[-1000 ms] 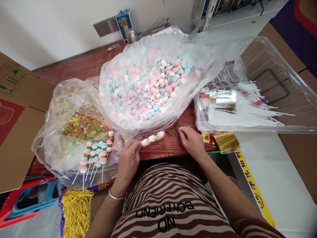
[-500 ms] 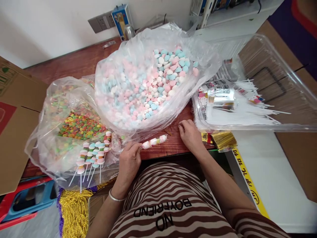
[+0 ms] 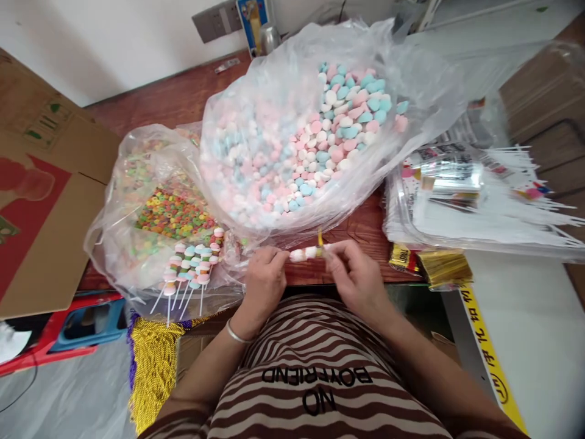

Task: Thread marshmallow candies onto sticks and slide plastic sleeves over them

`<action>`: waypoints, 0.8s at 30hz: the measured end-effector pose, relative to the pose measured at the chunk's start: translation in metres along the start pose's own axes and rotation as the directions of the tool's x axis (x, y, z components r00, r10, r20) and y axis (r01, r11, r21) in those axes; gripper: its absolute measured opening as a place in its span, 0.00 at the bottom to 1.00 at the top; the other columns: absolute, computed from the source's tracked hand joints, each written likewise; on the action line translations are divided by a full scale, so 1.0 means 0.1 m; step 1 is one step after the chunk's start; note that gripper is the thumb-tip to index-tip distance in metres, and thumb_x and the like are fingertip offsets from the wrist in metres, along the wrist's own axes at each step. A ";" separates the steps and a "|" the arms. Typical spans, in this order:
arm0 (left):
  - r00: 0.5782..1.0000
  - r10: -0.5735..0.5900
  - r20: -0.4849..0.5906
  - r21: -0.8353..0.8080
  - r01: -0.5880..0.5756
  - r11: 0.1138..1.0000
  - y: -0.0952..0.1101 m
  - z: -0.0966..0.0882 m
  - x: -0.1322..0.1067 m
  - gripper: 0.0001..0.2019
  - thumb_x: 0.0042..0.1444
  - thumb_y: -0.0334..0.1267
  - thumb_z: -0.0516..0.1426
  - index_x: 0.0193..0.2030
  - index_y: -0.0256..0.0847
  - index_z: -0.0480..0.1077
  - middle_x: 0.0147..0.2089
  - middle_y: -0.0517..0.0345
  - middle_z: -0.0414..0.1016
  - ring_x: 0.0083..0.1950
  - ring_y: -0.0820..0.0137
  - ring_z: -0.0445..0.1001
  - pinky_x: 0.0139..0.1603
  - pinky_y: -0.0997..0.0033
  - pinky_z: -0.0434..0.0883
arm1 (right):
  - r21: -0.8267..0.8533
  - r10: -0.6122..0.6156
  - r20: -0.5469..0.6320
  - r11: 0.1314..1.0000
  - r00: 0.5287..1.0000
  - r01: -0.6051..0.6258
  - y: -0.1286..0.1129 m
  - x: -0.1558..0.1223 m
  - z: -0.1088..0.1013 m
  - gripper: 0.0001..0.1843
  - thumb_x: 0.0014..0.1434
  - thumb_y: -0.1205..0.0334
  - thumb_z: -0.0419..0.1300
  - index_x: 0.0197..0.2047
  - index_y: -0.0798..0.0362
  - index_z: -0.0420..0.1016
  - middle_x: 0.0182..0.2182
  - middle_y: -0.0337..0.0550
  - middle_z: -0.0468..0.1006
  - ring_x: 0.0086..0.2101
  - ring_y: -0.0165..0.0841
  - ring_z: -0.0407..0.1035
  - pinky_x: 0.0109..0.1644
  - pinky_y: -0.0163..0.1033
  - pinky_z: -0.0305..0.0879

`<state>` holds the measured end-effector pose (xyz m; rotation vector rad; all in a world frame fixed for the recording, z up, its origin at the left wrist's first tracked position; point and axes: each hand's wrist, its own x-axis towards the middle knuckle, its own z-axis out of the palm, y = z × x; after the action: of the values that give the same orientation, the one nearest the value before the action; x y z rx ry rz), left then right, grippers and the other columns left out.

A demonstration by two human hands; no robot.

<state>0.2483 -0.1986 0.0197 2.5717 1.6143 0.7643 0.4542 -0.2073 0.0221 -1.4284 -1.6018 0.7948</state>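
My left hand is closed on the left end of a short marshmallow skewer in clear wrap, held level just above the table's front edge. My right hand pinches a gold twist tie at the skewer's right end; its fingertips hide part of that end. To the left, several finished marshmallow skewers on white sticks lie on a clear plastic bag of colourful ring candies. Behind my hands a large clear bag holds pink, white and blue marshmallows.
At right, a clear plastic tray holds white sticks and plastic packaging. A bundle of gold twist ties lies at the table edge. A cardboard box stands at left, and gold beaded fringe hangs below the table.
My right hand has moved left from the table surface to the skewer's right end, bringing a gold twist tie. My left hand still grips the skewer. The camera view has shifted.
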 end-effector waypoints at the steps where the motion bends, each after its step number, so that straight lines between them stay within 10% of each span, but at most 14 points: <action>1: 1.000 0.003 -0.006 0.017 -0.003 1.000 0.03 0.03 0.03 0.11 0.63 0.23 0.53 0.39 0.38 0.75 0.35 0.53 0.76 0.39 0.64 0.72 0.40 0.67 0.70 | 0.112 0.010 0.071 0.994 0.997 -0.018 -0.07 -0.04 0.07 0.09 0.70 0.57 0.53 0.38 0.50 0.68 0.29 0.39 0.75 0.28 0.32 0.69 0.34 0.36 0.62; 12: 0.981 0.022 -0.190 0.009 -0.021 1.000 0.11 0.12 0.08 0.10 0.68 0.29 0.52 0.49 0.37 0.74 0.32 0.55 0.73 0.34 0.68 0.71 0.35 0.69 0.66 | 0.316 0.252 0.160 0.903 0.954 -0.291 -0.06 -0.01 0.45 0.14 0.65 0.50 0.57 0.31 0.50 0.67 0.19 0.33 0.64 0.21 0.29 0.56 0.25 0.35 0.52; 16: 0.977 -0.175 -0.124 -0.271 0.136 0.953 0.11 0.11 0.10 0.11 0.66 0.30 0.54 0.46 0.41 0.78 0.34 0.54 0.76 0.36 0.69 0.73 0.38 0.70 0.68 | 0.272 0.232 0.130 0.927 0.964 -0.259 -0.06 -0.01 0.47 0.15 0.65 0.51 0.56 0.30 0.49 0.66 0.18 0.32 0.64 0.20 0.28 0.55 0.25 0.36 0.52; 18: 0.927 -0.374 -0.010 -0.535 0.311 0.785 0.12 0.11 0.14 0.07 0.63 0.32 0.59 0.41 0.41 0.80 0.35 0.54 0.78 0.38 0.69 0.74 0.40 0.70 0.70 | 0.229 0.193 0.083 0.951 0.978 -0.207 -0.04 0.00 0.48 0.13 0.65 0.52 0.56 0.31 0.50 0.66 0.20 0.34 0.68 0.20 0.29 0.59 0.27 0.36 0.54; 20: 0.817 -0.537 0.211 -0.774 0.475 0.418 0.13 0.13 0.20 0.04 0.57 0.38 0.64 0.36 0.40 0.79 0.31 0.57 0.77 0.32 0.72 0.72 0.33 0.72 0.68 | 0.189 0.136 0.017 0.972 0.991 -0.136 -0.01 0.03 0.50 0.11 0.66 0.54 0.56 0.33 0.50 0.68 0.24 0.38 0.74 0.24 0.31 0.65 0.30 0.37 0.58; 24: 0.625 -0.471 0.622 -0.782 0.520 -0.343 0.17 0.17 0.31 0.19 0.39 0.45 0.74 0.30 0.35 0.76 0.25 0.63 0.69 0.22 0.82 0.59 0.20 0.81 0.52 | 0.167 0.041 -0.040 0.985 0.998 -0.033 0.04 0.14 0.51 0.09 0.66 0.56 0.56 0.35 0.50 0.67 0.27 0.40 0.77 0.26 0.33 0.69 0.31 0.37 0.61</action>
<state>0.2802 -0.1763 0.0215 0.5554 1.0757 1.0781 0.4110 -0.1891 -0.0027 -1.3502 -1.4448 0.8913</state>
